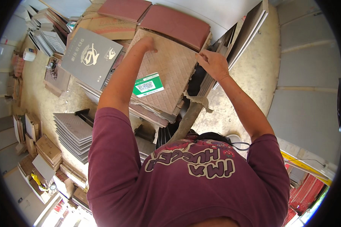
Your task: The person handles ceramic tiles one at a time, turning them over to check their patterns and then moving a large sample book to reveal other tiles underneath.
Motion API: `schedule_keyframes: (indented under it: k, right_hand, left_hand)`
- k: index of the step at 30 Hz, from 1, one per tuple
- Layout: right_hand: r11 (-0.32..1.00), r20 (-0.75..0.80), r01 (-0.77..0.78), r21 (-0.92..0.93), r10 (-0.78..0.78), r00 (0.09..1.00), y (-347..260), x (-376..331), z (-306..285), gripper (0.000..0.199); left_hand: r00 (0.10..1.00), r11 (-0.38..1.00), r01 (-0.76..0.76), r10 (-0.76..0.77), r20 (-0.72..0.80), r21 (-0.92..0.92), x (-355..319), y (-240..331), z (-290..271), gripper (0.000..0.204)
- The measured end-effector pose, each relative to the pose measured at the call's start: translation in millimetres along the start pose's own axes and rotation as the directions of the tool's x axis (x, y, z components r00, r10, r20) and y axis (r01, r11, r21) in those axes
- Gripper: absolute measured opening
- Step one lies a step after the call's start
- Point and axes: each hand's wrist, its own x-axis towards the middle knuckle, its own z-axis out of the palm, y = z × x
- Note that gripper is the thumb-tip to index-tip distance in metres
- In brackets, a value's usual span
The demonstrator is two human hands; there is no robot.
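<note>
A square brown tile point(168, 68) lies on top of a stack in front of me, its face covered with a raised diamond grid. My left hand point(146, 44) rests over its far left part, fingers bent and mostly hidden behind the hand. At the tile's far right corner my right hand point(215, 65) is closed, thumb and forefinger pinched together by the edge. What may be between those fingertips is too small to make out. A green and white card point(148, 84) with a square code lies on the near left part of the tile.
Dark red tiles point(174, 25) lie beyond the stack. A grey box point(90, 56) with gold print sits at its left. Large panels point(241, 41) lean at the right. A fanned stack of grey tiles point(74, 132) stands lower left, and a torn strip point(198, 100) hangs near the stack's right side.
</note>
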Motion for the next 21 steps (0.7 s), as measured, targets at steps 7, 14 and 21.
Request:
schedule_keyframes:
  k: [7,14,21]
  right_hand:
    - [0.998,-0.03,0.054,0.026,-0.053,0.998,7.1,-0.4,1.8,0.027]
    - [0.993,-0.044,0.114,-0.007,-0.115,0.992,9.8,-1.2,2.0,0.025]
    - [0.99,-0.099,0.138,0.021,-0.135,0.986,13.4,-1.9,5.0,0.023]
  left_hand:
    - [0.999,1.0,0.029,-0.029,0.017,-0.003,-3.0,9.2,-8.8,0.045]
    - [0.999,0.997,-0.036,0.036,0.008,0.072,-8.2,1.8,-6.2,0.041]
    - [0.999,0.999,0.001,-0.003,0.038,0.049,-12.8,9.0,-10.0,0.037]
